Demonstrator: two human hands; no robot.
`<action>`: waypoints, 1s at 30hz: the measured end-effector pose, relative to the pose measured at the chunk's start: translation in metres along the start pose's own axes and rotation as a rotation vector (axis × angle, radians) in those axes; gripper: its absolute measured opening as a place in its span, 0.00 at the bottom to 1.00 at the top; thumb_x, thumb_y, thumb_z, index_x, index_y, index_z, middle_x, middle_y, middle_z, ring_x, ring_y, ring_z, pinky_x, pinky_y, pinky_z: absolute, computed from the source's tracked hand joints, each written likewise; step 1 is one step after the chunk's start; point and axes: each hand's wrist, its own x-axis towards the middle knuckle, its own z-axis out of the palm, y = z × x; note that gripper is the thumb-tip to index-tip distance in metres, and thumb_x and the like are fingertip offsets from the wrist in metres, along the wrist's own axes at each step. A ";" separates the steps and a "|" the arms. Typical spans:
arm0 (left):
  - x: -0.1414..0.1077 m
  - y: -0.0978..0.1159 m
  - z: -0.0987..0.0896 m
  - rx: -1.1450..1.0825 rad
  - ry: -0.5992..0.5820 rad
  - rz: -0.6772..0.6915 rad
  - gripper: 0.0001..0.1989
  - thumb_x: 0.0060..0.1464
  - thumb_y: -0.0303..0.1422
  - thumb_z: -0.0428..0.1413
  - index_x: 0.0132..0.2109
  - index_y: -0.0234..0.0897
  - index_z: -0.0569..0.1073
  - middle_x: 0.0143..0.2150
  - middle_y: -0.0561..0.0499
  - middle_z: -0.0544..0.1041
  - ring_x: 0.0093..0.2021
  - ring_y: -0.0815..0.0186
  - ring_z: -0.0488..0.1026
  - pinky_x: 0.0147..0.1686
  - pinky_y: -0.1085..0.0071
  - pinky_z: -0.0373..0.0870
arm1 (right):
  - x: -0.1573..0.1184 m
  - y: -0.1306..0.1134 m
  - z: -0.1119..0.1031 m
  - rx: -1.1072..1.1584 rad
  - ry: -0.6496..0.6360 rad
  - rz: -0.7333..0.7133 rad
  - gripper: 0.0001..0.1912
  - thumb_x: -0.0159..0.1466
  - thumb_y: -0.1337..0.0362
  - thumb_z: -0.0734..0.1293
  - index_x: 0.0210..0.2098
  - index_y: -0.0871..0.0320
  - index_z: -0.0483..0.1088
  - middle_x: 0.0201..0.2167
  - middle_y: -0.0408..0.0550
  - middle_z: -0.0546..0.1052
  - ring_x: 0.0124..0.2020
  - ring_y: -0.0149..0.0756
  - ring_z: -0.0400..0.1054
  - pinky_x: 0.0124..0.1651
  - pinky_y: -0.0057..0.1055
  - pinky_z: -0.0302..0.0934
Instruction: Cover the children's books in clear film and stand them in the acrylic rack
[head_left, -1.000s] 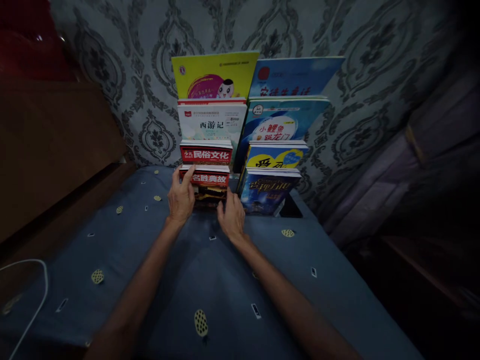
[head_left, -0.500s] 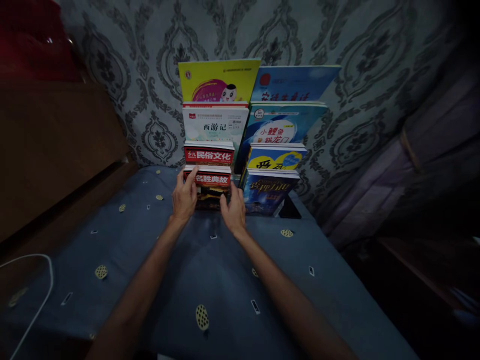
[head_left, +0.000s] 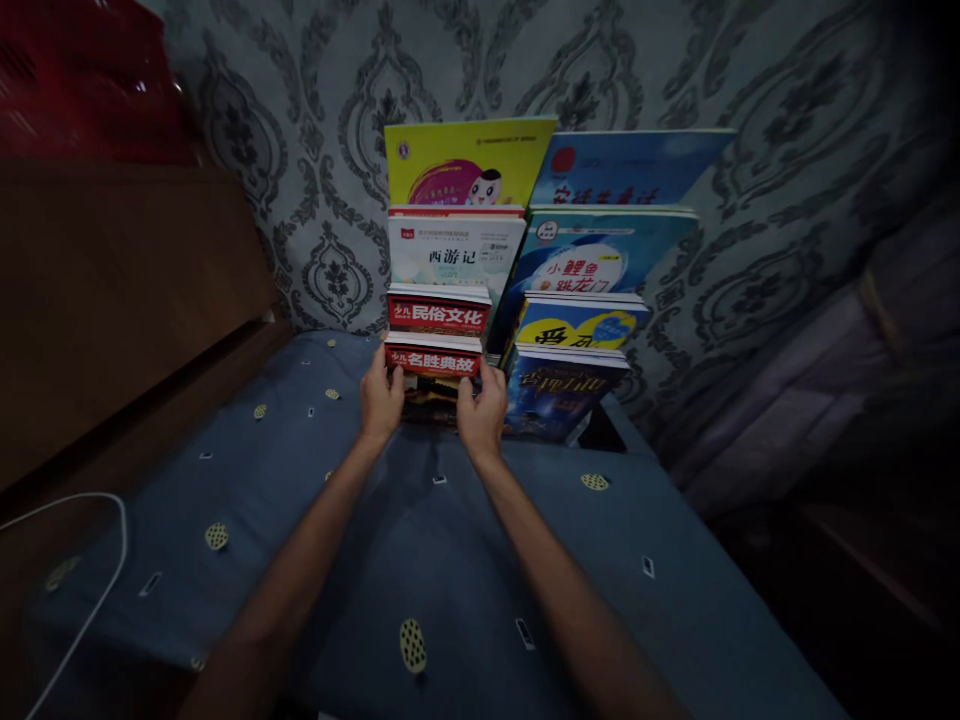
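Observation:
A dark book with a red title band (head_left: 435, 362) stands at the front of the left row. My left hand (head_left: 382, 400) closes on its left edge, thumb on the front cover. On the right edge my right hand (head_left: 483, 410) grips likewise, its thumb against the cover and its other fingers partly hidden behind. Right behind stands another red-banded book (head_left: 441, 315), then a white book (head_left: 454, 245) and a tall yellow-green book (head_left: 469, 160). Beside my right hand is the right row's front dark-blue book (head_left: 562, 395).
Behind that stand a yellow and blue book (head_left: 555, 325), a teal book (head_left: 652, 235) and a tall blue book (head_left: 645, 160). A blue patterned cloth (head_left: 450, 560) covers the table. Patterned wallpaper (head_left: 322, 100) rises behind. A wooden cabinet (head_left: 120, 300) and white cable (head_left: 124, 540) are left.
My left hand has slid off the front book's top left corner down to its side, uncovering the title. My right hand's thumb now lies higher on the cover. The view has shifted slightly.

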 end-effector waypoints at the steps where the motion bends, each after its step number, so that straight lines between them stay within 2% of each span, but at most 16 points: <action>1: 0.000 0.001 0.000 -0.001 -0.009 -0.001 0.21 0.64 0.32 0.50 0.63 0.37 0.66 0.56 0.41 0.77 0.55 0.54 0.75 0.58 0.56 0.69 | 0.000 0.000 0.000 -0.004 0.003 -0.002 0.22 0.63 0.65 0.60 0.55 0.60 0.72 0.45 0.57 0.73 0.47 0.48 0.69 0.54 0.48 0.65; 15: -0.004 0.003 0.001 0.105 0.024 0.070 0.25 0.65 0.33 0.50 0.67 0.37 0.62 0.59 0.40 0.76 0.57 0.55 0.75 0.58 0.59 0.71 | 0.002 -0.002 -0.001 -0.030 -0.030 -0.006 0.23 0.63 0.65 0.60 0.56 0.62 0.71 0.44 0.58 0.74 0.46 0.47 0.69 0.53 0.47 0.66; 22: -0.002 0.004 -0.002 0.072 0.016 0.061 0.26 0.63 0.32 0.51 0.67 0.38 0.63 0.61 0.41 0.75 0.59 0.55 0.73 0.60 0.59 0.69 | 0.003 -0.001 0.000 0.020 -0.018 0.020 0.27 0.63 0.65 0.61 0.62 0.60 0.67 0.48 0.58 0.74 0.49 0.48 0.69 0.55 0.48 0.66; 26: -0.001 0.005 -0.001 0.034 0.005 0.045 0.26 0.62 0.30 0.51 0.66 0.38 0.64 0.59 0.42 0.76 0.57 0.56 0.75 0.59 0.59 0.70 | 0.006 -0.001 -0.003 0.060 -0.038 0.015 0.27 0.62 0.67 0.61 0.60 0.58 0.70 0.47 0.56 0.76 0.49 0.47 0.70 0.56 0.48 0.65; 30: -0.002 0.008 0.000 0.029 -0.006 -0.015 0.28 0.61 0.27 0.51 0.68 0.37 0.62 0.62 0.41 0.73 0.59 0.54 0.73 0.62 0.55 0.67 | 0.009 -0.002 -0.006 0.045 -0.056 0.006 0.26 0.61 0.68 0.61 0.59 0.58 0.71 0.47 0.56 0.77 0.50 0.47 0.70 0.57 0.47 0.65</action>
